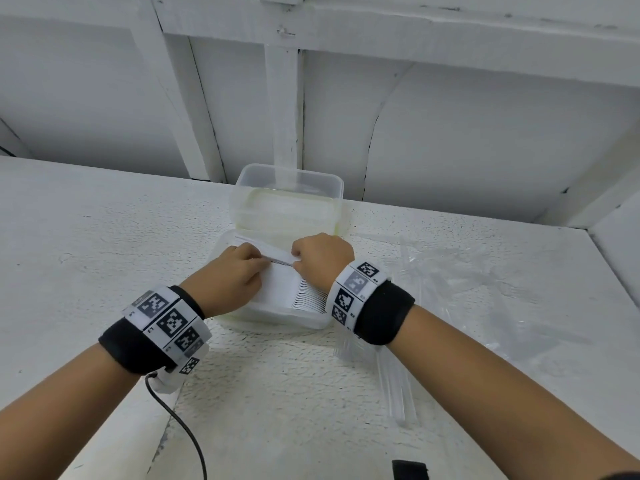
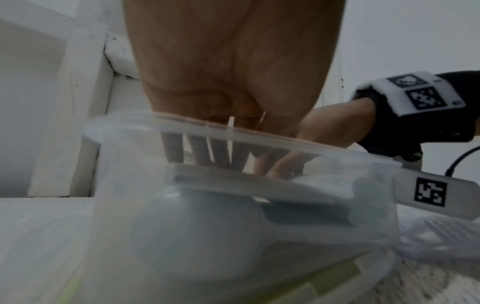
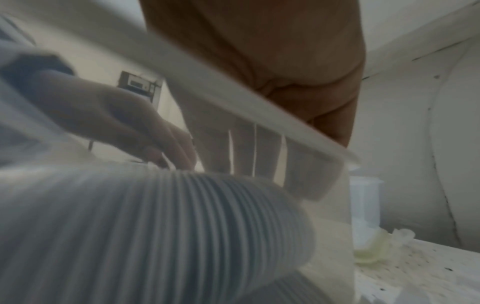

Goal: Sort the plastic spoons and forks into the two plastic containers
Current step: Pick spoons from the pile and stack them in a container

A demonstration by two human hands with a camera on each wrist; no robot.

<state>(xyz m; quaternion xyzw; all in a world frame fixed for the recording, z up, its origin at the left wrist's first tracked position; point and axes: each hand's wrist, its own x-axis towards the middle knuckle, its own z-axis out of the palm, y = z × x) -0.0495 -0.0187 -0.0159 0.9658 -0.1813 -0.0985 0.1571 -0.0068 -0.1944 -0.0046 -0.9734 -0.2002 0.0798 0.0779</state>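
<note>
A clear container [image 1: 277,322] stands on the white table in front of me and holds a nested stack of white plastic spoons [image 1: 308,299]. Both hands reach down into it. My left hand [image 1: 258,259] pinches the stack's handles from the left, and my right hand [image 1: 296,263] grips them from the right. In the left wrist view the fingers [image 2: 221,152] point down onto the stack behind the container's rim [image 2: 285,144]. In the right wrist view the spoon bowls [image 3: 182,216] fan out below my right hand [image 3: 259,170]. Behind it stands a second clear container [image 1: 291,174].
Several clear plastic forks [image 1: 394,382] lie on the table under my right forearm. A crumpled clear plastic bag [image 1: 485,282] is spread out to the right. A black cable [image 1: 187,431] hangs from my left wrist. White wall panels run along the table's far edge.
</note>
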